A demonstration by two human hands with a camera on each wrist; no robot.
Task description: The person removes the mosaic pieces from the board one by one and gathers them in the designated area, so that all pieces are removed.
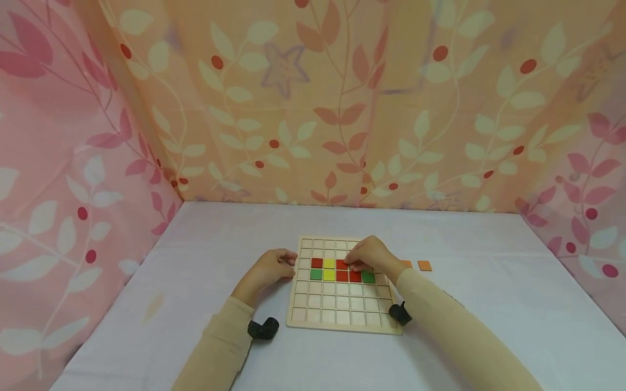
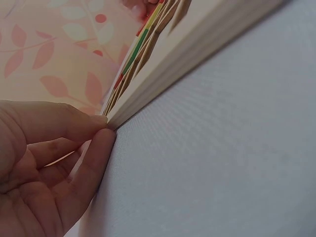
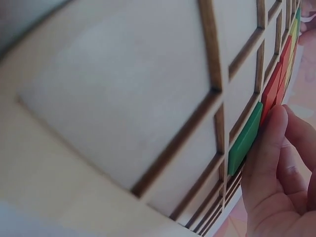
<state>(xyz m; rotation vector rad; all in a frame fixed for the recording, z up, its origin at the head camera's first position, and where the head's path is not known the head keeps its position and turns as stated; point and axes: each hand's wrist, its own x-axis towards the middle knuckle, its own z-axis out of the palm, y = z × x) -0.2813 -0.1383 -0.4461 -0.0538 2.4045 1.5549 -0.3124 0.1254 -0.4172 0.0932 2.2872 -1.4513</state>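
Note:
A light wooden grid board [image 1: 343, 320] lies flat on the table. Its upper rows hold square tiles, among them a yellow tile [image 1: 329, 275], a red tile [image 1: 342, 276] and a green tile [image 1: 368, 277]. At the board's left edge my left hand [image 1: 266, 269] holds the side, thumb and fingertips touching the wood [image 2: 143, 94]. My right hand [image 1: 373, 255] reaches over the board and pinches at a red square tile [image 1: 340, 264] in the upper tile row. In the right wrist view, thumb and finger meet beside red tiles [image 3: 271, 94], just past a green tile [image 3: 245, 140]. The fingers partly cover that spot.
Orange tiles lie on the table to the right of the board, one bare orange tile [image 1: 425, 265] and another [image 1: 407, 264] partly behind the right wrist. A white cloth [image 1: 220, 228] covers the table. Patterned curtains [image 1: 293, 108] stand behind and at both sides.

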